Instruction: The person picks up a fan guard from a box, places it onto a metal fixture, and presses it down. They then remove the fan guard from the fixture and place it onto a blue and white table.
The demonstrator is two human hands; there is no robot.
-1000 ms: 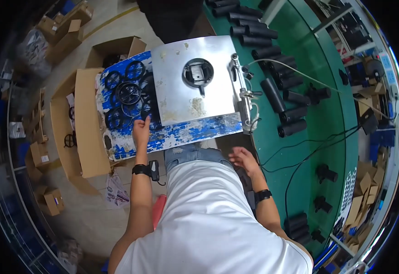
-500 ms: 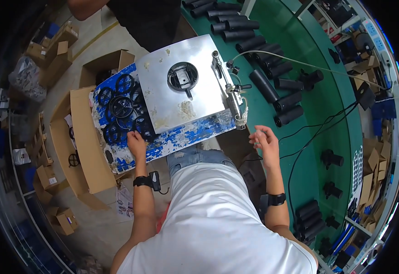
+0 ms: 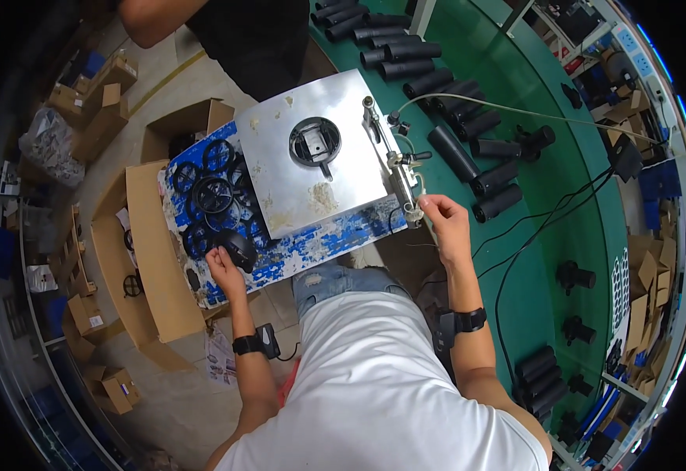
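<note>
My left hand (image 3: 224, 269) is closed on the edge of a black round plastic part (image 3: 237, 250), tilted up at the near end of a pile of black spoked rings (image 3: 213, 195). These lie on a worn blue-and-white board (image 3: 300, 255). My right hand (image 3: 449, 229) has thumb and fingertips pinched together at the near end of a metal cylinder clamp (image 3: 400, 177); what lies between them, if anything, is too small to tell. The clamp runs along the right edge of a silver metal plate (image 3: 268, 169), where a black ring (image 3: 315, 141) sits around an opening.
Several black tubes (image 3: 453, 153) lie on the green bench (image 3: 516, 243) at right, with black cables (image 3: 547, 228) across it. An open cardboard box (image 3: 151, 259) stands left of the board. Beyond the plate stands another person (image 3: 257, 47) in dark clothing.
My left hand has tipped a black round part up from the pile. My right hand has moved left and away from me, bringing its fingertips to the clamp's near end.
</note>
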